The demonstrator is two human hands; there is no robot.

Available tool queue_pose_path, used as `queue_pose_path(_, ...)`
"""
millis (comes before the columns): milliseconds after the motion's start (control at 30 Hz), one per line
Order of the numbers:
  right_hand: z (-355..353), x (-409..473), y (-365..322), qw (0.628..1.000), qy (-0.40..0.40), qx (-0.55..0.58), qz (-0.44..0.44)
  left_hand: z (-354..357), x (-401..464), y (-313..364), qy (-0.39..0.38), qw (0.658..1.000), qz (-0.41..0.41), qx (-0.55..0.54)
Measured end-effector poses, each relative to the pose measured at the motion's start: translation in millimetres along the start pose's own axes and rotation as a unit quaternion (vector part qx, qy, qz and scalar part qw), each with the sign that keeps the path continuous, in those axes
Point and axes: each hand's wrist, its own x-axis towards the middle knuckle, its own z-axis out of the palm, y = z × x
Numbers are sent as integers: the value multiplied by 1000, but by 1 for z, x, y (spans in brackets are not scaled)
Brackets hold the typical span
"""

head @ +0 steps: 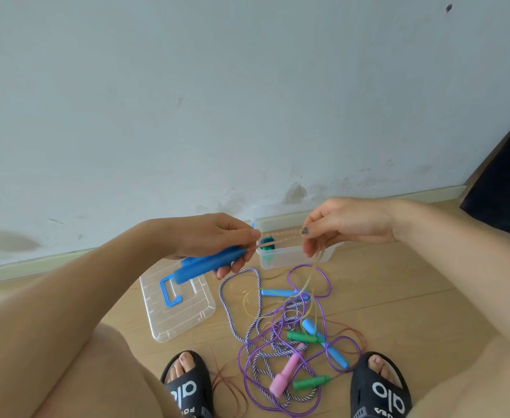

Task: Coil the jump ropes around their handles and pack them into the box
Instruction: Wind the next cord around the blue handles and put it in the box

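Blue plastic handles (208, 264), a pair held side by side, lie in the left hand (214, 239), whose fingers are curled round them while thumb and forefinger pinch the pale glittery rope (281, 236) where it leaves the handles. Two strands of that rope run taut across to the right hand (344, 226), at three o'clock from the left, whose fingers pinch them; the slack falls from there to the floor. Judging by this, the step in hand is the start of coiling: the rope is doubled and drawn straight, and no turns lie on the handles yet. The next move would call for the right hand to carry the strands round the handles while the left keeps them steady, feeding slack clear of the tangle below.

Both forearms reach forward from the knees, hands level and near each other, held above the floor.

Behind the hands, at twelve o'clock, stands the clear box (293, 256) against the wall, with something teal already in it. Its clear lid (184, 315) with a blue grip lies at seven o'clock from the left hand. At six o'clock from the right hand sprawls the heap of ropes (278, 336): a purple cord, a blue-and-white braided one, and blue, green and pink handles, between two black sandals (380, 387).
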Motion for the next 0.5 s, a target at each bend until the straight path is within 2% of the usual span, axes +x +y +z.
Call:
queue_pose_path(100, -2, -3, 1, 1000, 16, 2, 10, -2, -2, 0, 11, 1000, -10, 13)
queue_pose_path(267, 19, 4, -13, 993, -22, 104, -50, 2, -2, 5, 13, 1000, -10, 18)
queue_pose_path(500, 41, 15, -26, 997, -21, 42, -59, 3, 4, 6, 26, 999, 11, 28)
